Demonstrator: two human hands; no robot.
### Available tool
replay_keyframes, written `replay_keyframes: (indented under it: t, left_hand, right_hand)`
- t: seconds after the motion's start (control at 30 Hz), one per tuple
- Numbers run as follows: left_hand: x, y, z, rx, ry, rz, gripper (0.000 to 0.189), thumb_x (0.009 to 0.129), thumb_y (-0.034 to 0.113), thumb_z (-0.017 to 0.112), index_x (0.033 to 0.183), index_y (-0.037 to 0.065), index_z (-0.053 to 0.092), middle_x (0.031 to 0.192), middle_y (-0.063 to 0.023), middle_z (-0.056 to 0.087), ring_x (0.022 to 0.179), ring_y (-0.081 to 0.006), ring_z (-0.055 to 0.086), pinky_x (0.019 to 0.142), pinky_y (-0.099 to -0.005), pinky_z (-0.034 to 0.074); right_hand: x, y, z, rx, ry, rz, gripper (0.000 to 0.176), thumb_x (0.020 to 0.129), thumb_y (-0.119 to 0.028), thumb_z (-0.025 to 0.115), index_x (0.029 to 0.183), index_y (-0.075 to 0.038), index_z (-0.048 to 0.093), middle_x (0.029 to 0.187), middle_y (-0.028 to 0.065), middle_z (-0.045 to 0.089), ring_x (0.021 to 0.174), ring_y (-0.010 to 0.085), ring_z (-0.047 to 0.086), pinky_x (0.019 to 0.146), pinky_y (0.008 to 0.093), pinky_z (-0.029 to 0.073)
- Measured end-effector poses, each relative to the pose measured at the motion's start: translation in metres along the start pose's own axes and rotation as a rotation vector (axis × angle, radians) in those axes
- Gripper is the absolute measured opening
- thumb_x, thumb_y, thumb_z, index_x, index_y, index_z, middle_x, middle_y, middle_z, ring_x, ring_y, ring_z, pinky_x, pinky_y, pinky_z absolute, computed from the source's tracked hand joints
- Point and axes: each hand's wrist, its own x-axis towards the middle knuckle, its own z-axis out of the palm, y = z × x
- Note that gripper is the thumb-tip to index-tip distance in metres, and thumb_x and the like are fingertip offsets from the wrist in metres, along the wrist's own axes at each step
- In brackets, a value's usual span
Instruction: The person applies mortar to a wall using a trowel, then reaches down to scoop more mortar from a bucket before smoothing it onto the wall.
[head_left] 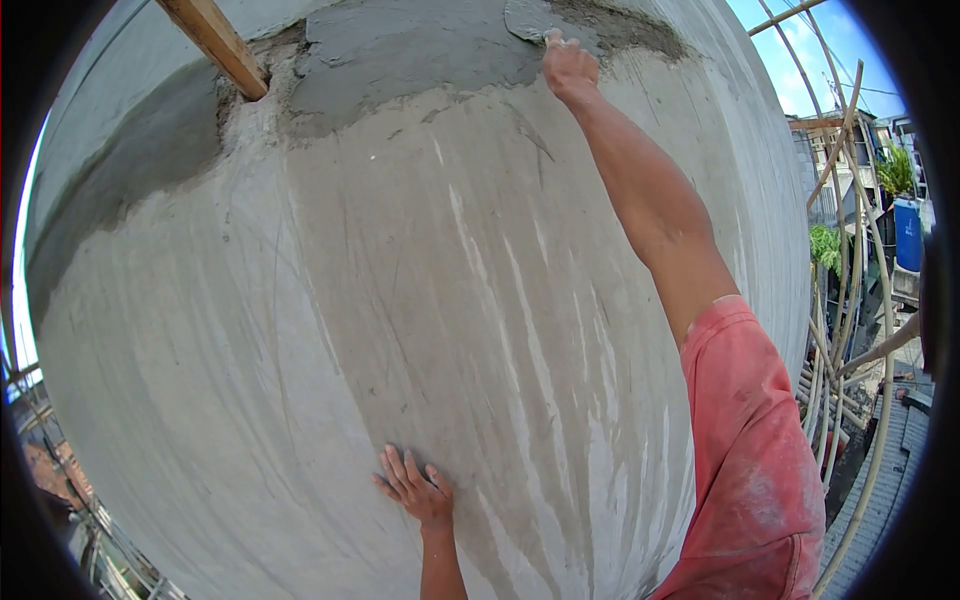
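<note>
While a big grey wall [300,300] hogs nearly the whole view, it's far from one even colour: pale streaks run down the lower part, and thin scratches show all over. Across the top there's a band of darker, wet-looking plaster [420,70] with a ragged lower edge, smooth in some spots and rough in others. Off to the right, outside the wall, you've got a bunch of bamboo poles [885,347] crossing each other at all angles. Next down in size is the person's red sleeve [745,470], dusted with whitish smudges. Up top left, a wooden beam [215,45] meets the wall in a rough, crumbly patch, and way over right sits a blue drum [908,235] near some green plants. Down low, the left hand [413,487] is flat on the bare wall, fingers a bit spread, holding nothing. Right hand [570,68] is up high at full stretch, fingers curled round the handle of a trowel [527,20], whose grey-smeared blade lies against the plaster by the top edge, partly cut off.
</note>
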Motion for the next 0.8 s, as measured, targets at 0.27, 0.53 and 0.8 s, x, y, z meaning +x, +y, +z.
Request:
replay_keyframes:
  t: [0.27, 0.53, 0.8]
  left_hand:
    - [0.003, 0.003, 0.000, -0.004, 0.005, -0.006, 0.036, 0.090, 0.017, 0.040, 0.123, 0.002, 0.041, 0.140, -0.0183, 0.036, 0.131, -0.0333, 0.032, 0.109, -0.0538, 0.013]
    - [0.002, 0.003, -0.001, 0.005, 0.010, -0.001, 0.035, 0.090, 0.018, 0.040, 0.122, 0.003, 0.042, 0.139, -0.0179, 0.037, 0.131, -0.0328, 0.032, 0.109, -0.0540, 0.014]
    - [0.001, 0.002, -0.001, -0.014, 0.024, 0.003, 0.035, 0.089, 0.017, 0.041, 0.121, 0.003, 0.043, 0.138, -0.0180, 0.038, 0.131, -0.0324, 0.033, 0.109, -0.0542, 0.014]
  right_hand:
    - [-0.025, -0.009, -0.018, 0.089, -0.151, -0.056, 0.030, 0.091, -0.019, 0.039, 0.116, -0.005, 0.048, 0.105, 0.0210, 0.060, 0.095, 0.0378, 0.061, 0.079, 0.0451, 0.050]
    - [-0.082, -0.126, -0.038, 0.296, -0.145, -0.357, 0.030, 0.089, -0.023, 0.046, 0.116, -0.010, 0.043, 0.095, 0.0204, 0.059, 0.087, 0.0396, 0.060, 0.075, 0.0477, 0.048]
    - [-0.140, -0.173, -0.062, 0.373, -0.165, -0.666, 0.032, 0.090, -0.021, 0.044, 0.121, -0.012, 0.043, 0.094, 0.0167, 0.058, 0.077, 0.0358, 0.062, 0.066, 0.0455, 0.050]
